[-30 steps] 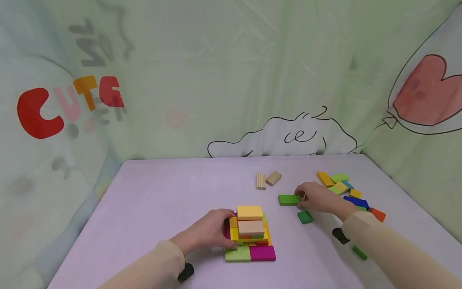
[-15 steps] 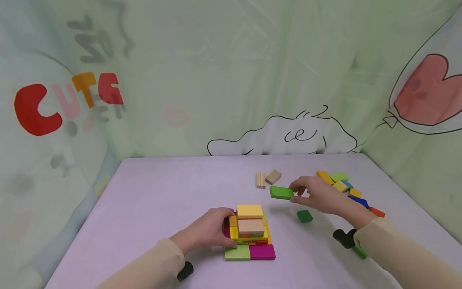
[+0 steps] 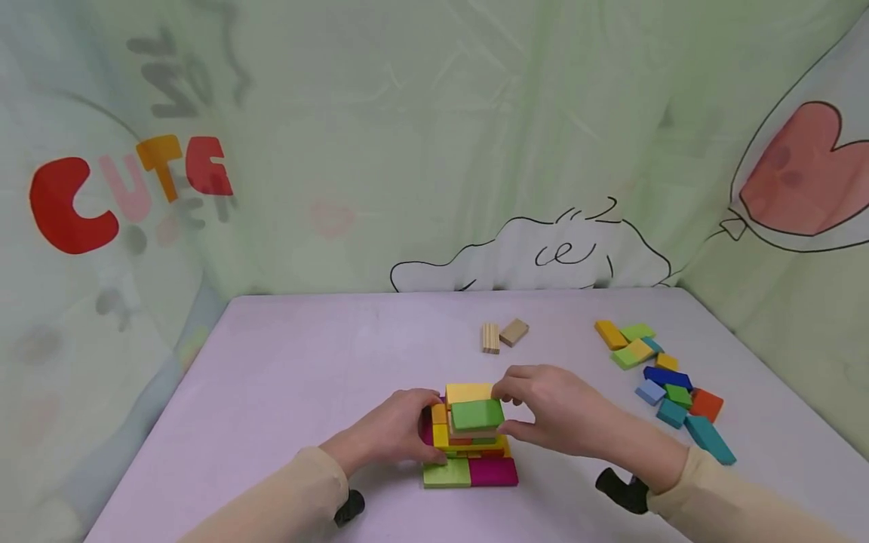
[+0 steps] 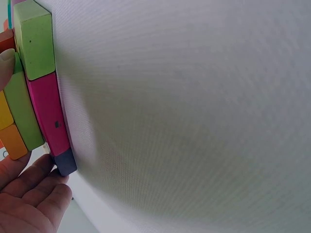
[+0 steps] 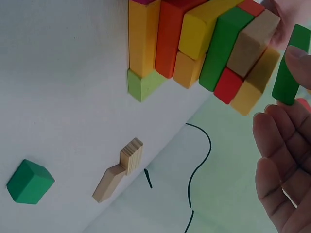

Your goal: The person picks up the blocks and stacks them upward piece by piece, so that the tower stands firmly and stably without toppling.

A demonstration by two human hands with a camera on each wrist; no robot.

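Between thumb and fingers, my right hand [image 3: 563, 407] pinches a green wooden block [image 3: 478, 415] by one end. In the right wrist view the block is just above the stack, with a gap showing between them. The layered stack of coloured wooden blocks [image 3: 493, 472] has a yellow block [image 3: 468, 392] and a beige block [image 5: 253, 46] on top. My left hand [image 3: 387, 431] holds the stack's left side, thumb at the front and fingers round the back. In the left wrist view, light green [image 4: 36, 46] and magenta [image 4: 50, 114] blocks form its lowest layer.
Two plain wood blocks [image 3: 514, 332] lie behind the stack. Loose coloured blocks, including a dark blue one [image 3: 668, 378] and a teal one [image 3: 709, 439], are scattered at the right. A dark green block [image 5: 31, 182] lies on the table. A printed curtain [image 3: 434, 151] stands behind.
My right hand has lifted the green block off the table and carried it left and nearer, over the stack. The left hand has stayed in place at the stack's side.
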